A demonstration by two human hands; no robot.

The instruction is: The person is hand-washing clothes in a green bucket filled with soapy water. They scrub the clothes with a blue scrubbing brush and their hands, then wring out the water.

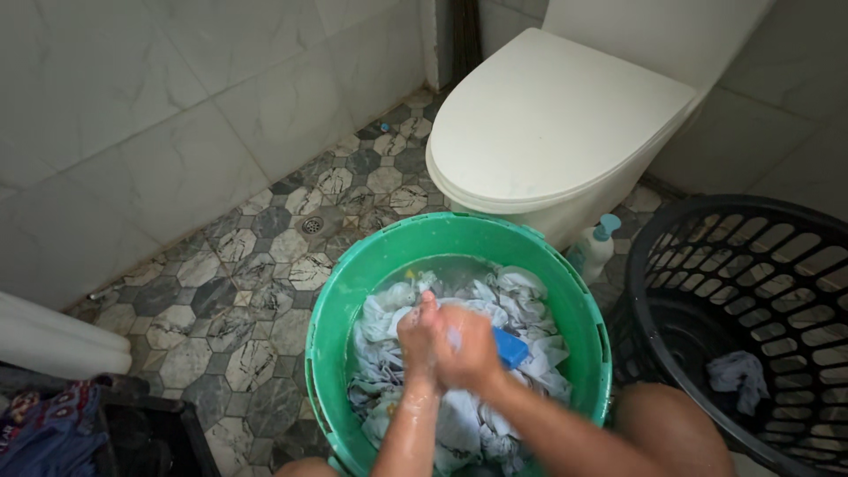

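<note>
While the left hand (418, 340) clasps cloth (530, 353), the right hand (466, 349) grips blue soap (511, 348).

Glossy green plastic bucket (353, 291); wet white cloth (521, 291); blue bar (510, 347), probably soap

The single head-worn camera is looking steeply down from above and close in, facing forward toward the toilet (552, 132) and the tiled wall at the floor's far edge. It is centring on the green bucket (353, 291) just below it, taking in the patterned floor (265, 265) on the left and the black laundry basket (751, 265) on the right.
</note>
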